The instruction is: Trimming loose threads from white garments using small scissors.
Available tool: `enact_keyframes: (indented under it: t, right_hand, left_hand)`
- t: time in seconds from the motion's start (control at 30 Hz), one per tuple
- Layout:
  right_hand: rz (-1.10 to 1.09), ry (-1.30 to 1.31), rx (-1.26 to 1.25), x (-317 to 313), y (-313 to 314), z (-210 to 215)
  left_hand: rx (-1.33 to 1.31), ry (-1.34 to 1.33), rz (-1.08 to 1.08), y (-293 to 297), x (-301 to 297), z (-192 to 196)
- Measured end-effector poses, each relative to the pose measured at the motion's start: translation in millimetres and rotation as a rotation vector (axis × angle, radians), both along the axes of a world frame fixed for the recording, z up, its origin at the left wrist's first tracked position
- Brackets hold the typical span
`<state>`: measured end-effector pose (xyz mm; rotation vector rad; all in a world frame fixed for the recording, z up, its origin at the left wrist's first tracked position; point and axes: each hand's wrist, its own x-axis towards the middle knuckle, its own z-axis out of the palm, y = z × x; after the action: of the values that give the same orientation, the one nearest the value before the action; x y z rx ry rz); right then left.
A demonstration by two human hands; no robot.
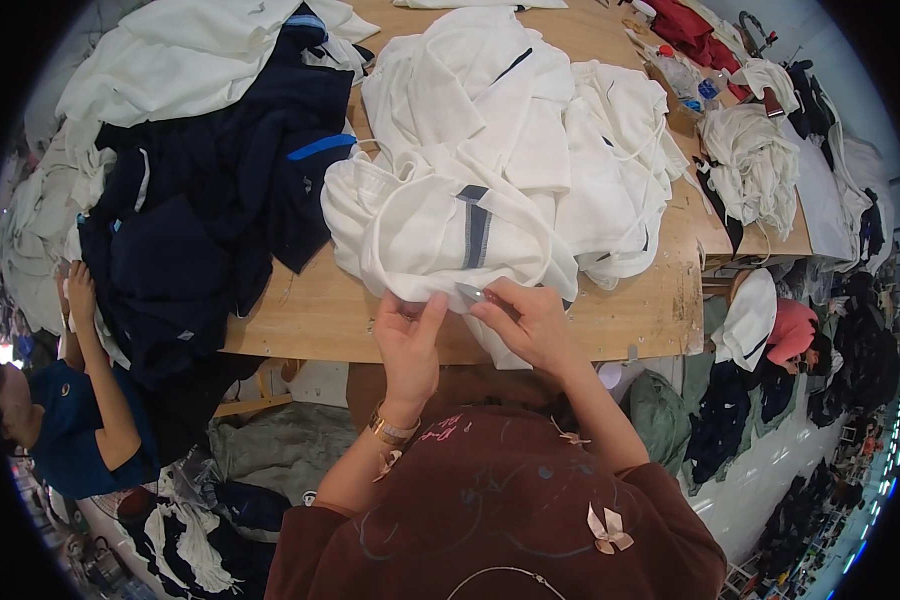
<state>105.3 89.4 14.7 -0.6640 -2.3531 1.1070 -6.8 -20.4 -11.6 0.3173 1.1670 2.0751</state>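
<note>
A white garment (425,235) with a dark grey stripe lies in front of me at the table's near edge, its round opening facing up. My left hand (408,345) is closed in a pinch on the near edge of that opening. Just right of it, my right hand (532,325) holds small thread snips (468,292), whose pointed metal tip is against the white cloth. The rest of the snips is hidden in my fingers.
More white garments (615,170) are heaped behind and to the right on the wooden table (660,325). Navy garments (210,200) hang over its left edge, where a co-worker in a blue top (90,425) stands. Another person in pink (792,330) bends at the right.
</note>
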Motion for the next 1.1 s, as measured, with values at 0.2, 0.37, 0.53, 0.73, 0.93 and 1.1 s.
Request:
enact_keyframes:
  t: [0.2,0.37,0.53,0.73,0.93,1.1]
  right_hand:
    - [0.015,0.002,0.024,-1,0,-3]
    - [0.003,-0.018,-0.003,-3,-1,-1]
    - [-0.002,-0.025,0.047,-4,-2,-2]
    - [-0.010,-0.027,0.089,-6,-3,1]
    - [0.002,-0.013,0.102,-6,-2,-1]
    - [-0.125,0.091,-0.140,-3,10,-16]
  left_hand:
    - [0.010,-0.004,-0.004,1,0,-1]
    - [-0.012,0.025,-0.025,-1,1,-2]
    - [-0.030,0.097,-0.029,-1,0,-2]
    - [-0.033,0.168,-0.028,0,1,0]
    - [-0.038,0.175,-0.038,-1,0,2]
    - [-0.051,0.208,-0.027,-11,-4,2]
